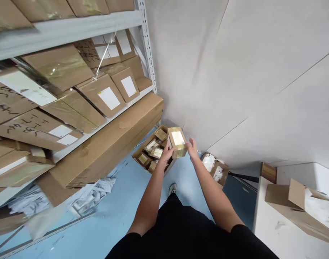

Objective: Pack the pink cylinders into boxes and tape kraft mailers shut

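A small taped cardboard box (176,144) with a white label on its face is held in front of me, above the floor. My left hand (167,155) is closed around its lower left side, the thumb across the front. At the box's right edge is my right hand (192,148), fingers apart and the thumb at or close to the cardboard; I cannot tell whether it bears any weight. Just behind and left of the held box, a larger open carton (136,157) on the floor contains several small labelled boxes.
Metal shelving (99,34) on the left carries many labelled cartons. A long carton (113,138) lies below its shelf. A pale wall (234,72) rises ahead. Right of my feet stand open boxes with white paper (208,162); farther right, an open carton (283,201) rests on a white surface.
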`<state>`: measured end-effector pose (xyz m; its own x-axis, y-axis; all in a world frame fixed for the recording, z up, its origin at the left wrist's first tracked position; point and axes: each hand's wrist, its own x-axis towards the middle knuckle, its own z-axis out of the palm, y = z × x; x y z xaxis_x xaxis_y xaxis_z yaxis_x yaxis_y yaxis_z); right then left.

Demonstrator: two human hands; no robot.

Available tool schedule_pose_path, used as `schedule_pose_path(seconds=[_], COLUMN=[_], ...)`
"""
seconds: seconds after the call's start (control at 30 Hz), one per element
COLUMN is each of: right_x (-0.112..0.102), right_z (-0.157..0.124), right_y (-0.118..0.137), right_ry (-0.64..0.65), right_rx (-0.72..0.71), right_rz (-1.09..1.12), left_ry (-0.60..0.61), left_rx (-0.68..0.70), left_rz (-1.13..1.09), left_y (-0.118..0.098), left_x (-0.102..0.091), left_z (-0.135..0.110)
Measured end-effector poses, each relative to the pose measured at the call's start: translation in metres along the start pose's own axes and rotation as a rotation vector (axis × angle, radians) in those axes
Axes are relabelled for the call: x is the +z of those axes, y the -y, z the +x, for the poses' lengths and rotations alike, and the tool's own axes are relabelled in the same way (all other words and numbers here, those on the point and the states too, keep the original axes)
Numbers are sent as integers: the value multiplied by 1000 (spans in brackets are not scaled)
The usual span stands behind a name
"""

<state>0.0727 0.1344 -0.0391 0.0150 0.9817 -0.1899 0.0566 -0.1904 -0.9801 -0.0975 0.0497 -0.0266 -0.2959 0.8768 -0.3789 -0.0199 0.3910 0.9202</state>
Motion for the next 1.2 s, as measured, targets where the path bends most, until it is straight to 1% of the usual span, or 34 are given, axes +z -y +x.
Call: schedule_pose_path(seconds=[0.07,0.17,0.23,0.3,0.37,0.43,0.53,0.6,0.67,0.7,0.77,0.83,0.93,1.03,1.1,1.2], right_x=[7,3,-6,-15,-26,-39,-71,-101,-138,-159,-206,-257,-338,-413,-457,-511], right_z=[17,24,17,8,-1,-7,-15,-21,-30,-36,-53,-77,-124,-183,-224,-284], right_y=[26,53,60,58,53,47,41,38,36,34,30,25,13,-2,-12,-26], right_ry=[-27,-9,-2,-10,-31,-69,-148,-204,-279,-322,-417,-529,-726,-911,-1030,-1202], right_rx=[-89,-215,-250,-241,-215,-193,-178,-175,-172,-170,-166,-158,-137,-104,-83,-70], right_rz=[-3,2,10,22,29,27,24,33,43,46,41,27,20,49,80,121], left_ry=[-103,-191,-242,-282,-272,-210,-92,-15,84,145,279,414,616,816,947,1121], left_rx=[-16,34,81,123,170,227,300,332,366,380,384,368,355,371,416,494], left_rz=[69,87,56,16,-18,-33,-3,29,45,45,47,71,125,172,204,254], left_y=[-13,-21,-20,-18,-19,-24,-36,-45,-53,-56,-60,-61,-58,-54,-52,-47], left_x=[-14,-30,-35,-34,-25,-10,26,60,102,127,183,243,335,416,463,524], left_z=[13,23,25,24,23,23,25,26,26,24,14,-4,-48,-105,-146,-210])
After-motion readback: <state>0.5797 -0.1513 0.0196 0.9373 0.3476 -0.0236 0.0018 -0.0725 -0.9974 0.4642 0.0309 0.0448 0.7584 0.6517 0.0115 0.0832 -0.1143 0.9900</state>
